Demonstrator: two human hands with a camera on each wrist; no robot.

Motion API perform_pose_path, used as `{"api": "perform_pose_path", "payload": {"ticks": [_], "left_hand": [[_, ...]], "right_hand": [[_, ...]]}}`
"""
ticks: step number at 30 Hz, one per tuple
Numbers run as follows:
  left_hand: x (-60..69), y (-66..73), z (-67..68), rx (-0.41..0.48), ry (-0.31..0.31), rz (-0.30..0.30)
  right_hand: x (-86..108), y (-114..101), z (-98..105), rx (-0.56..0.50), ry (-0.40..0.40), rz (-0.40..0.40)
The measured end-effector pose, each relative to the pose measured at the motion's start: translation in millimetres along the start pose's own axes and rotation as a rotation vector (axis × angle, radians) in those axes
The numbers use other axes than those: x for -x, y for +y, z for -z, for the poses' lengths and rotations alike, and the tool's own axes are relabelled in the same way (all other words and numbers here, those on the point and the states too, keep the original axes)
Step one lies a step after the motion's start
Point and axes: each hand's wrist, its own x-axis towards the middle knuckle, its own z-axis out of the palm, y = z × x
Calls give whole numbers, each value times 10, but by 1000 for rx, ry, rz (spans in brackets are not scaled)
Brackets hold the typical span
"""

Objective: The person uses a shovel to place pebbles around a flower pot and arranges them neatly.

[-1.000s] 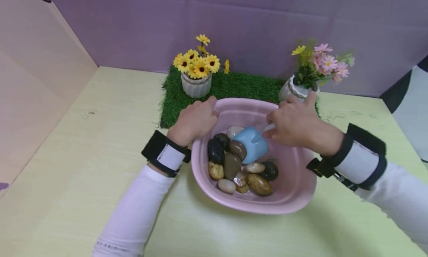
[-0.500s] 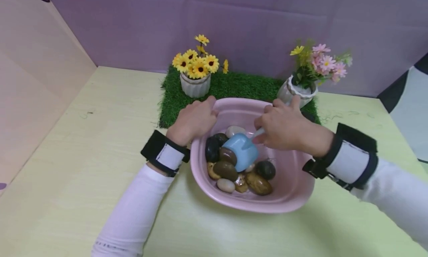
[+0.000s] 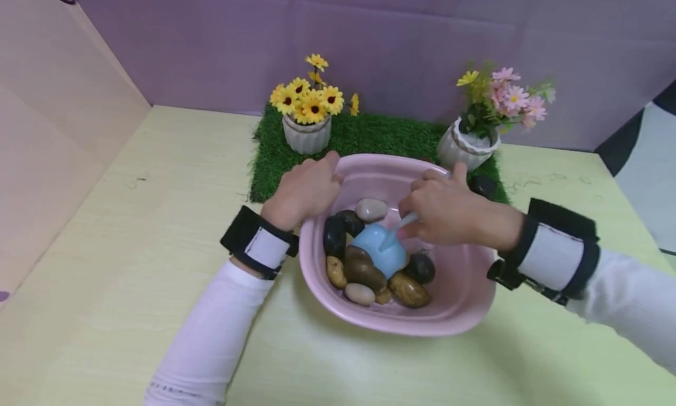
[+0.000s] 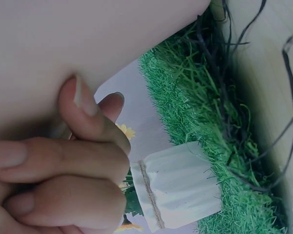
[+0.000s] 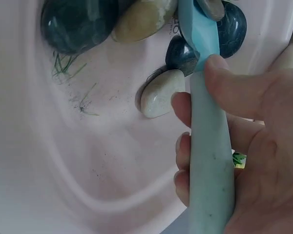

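From the head camera, the right hand (image 3: 440, 206) reaches into the pink basin (image 3: 396, 324) holding the blue scoop (image 3: 377, 249), whose blade is down among the stones (image 3: 364, 271), with brown, black and pale ones around it; the hand's back hides most of the grip there, but the right wrist view shows it plainly, the thumb laid along the top of the pale handle (image 5: 212, 151) and the other fingers curled round beneath, closed on it with no slack; that close view also shows green strands (image 5: 63, 63) and dark specks on the basin floor (a scrap of lettering too, partly cut off by the scoop), which the head view barely hints at; the left hand (image 3: 306, 189) is at the basin's far left rim, its fingers bent over the edge in a hold; the left wrist view gives the curled fingertips against the basin wall, and beyond them a white pot (image 4: 178, 187) bound with brown cord (image 4: 151, 195), standing on the grass mat (image 4: 185, 97); only the head view takes in the yellow flowers (image 3: 311, 104) whole, the pink flowers (image 3: 514, 98) in a second pot (image 3: 462, 148), and a black stone (image 3: 483, 186) outside the basin, near the right hand's wrist.
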Motion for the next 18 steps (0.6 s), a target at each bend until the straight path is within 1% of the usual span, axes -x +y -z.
{"api": "perform_pose_path", "payload": {"ticks": [4, 11, 15, 18], "left_hand": [[0, -5, 5, -5, 1, 3], [-13, 5, 1, -10, 2, 6], [-14, 2, -4, 4, 2, 7], [-12, -1, -4, 7, -2, 3]], "right_hand": [[-9, -5, 16, -17, -11, -2], [-11, 62, 52, -88, -46, -21], [3, 106, 66, -118, -49, -12], [28, 132, 77, -119, -48, -5]]}}
